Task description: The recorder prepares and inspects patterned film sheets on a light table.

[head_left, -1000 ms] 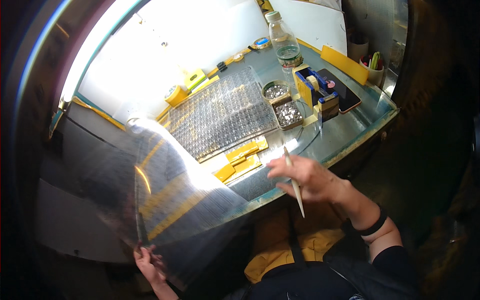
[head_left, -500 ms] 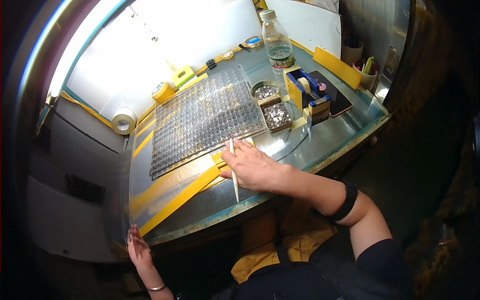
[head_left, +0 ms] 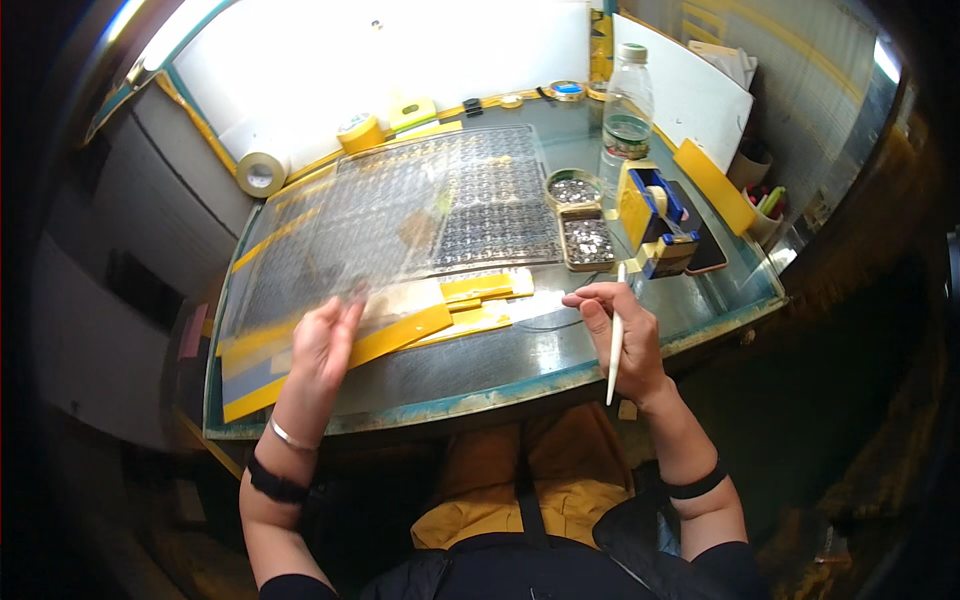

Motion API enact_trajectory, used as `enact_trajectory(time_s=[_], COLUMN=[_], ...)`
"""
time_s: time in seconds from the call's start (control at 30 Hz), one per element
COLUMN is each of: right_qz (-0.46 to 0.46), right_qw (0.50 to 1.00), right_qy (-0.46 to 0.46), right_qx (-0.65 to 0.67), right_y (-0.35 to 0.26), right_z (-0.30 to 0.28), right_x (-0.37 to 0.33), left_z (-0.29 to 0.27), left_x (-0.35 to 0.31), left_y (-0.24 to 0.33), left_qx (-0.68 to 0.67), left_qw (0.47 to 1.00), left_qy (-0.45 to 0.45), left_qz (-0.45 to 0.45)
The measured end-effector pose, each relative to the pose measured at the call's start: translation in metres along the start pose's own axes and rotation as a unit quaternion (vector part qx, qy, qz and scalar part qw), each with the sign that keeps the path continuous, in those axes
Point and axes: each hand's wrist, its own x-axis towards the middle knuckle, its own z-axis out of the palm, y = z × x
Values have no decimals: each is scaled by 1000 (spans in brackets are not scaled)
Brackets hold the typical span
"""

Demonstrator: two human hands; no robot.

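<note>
My right hand is closed around a slim white stick, its pointed end downward, above the table's near part. My left hand is raised over the near left of a clear sheet; its fingertips are smeared, and I cannot tell whether they grip anything. Beneath the sheet lies a flat panel with rows of small dark marks. A long yellow strip runs along the panel's near side, with shorter yellow pieces at its right end.
Beside the panel stand a round tin and a square tray of small shiny pieces. A blue-and-yellow tape dispenser, a phone and a clear bottle are at right. Tape rolls sit at the back left.
My left hand has come up and right from the table's left corner. My right hand has drawn back rightward from the yellow pieces, still holding the stick. The view has also shifted.
</note>
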Motion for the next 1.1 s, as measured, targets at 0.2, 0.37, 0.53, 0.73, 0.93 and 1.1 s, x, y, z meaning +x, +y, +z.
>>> enact_trajectory(time_s=[0.2,0.37,0.53,0.73,0.93,1.1], right_qz=[-43,-31,-71,-74,-89,-91], right_qw=[998,999,997,996,995,994], right_qy=[29,33,19,5,14,4], right_qx=[-24,-2,-33,-46,-37,-63], right_y=[0,-1,2,-1,3,1], right_z=[2,4,2,0,1,-2], right_x=[-4,-4,-4,-5,-5,-5], left_z=[65,54,70,44,40,62], left_x=[-18,-17,-13,28,34,26], left_y=[5,10,7,-5,-14,-13], left_qx=[-106,-169,-141,-218,-235,-126], left_qw=[992,976,983,966,961,989], left_qy=[33,-45,-28,-28,-53,37], left_qz=[-57,-132,-115,-134,-137,-63])
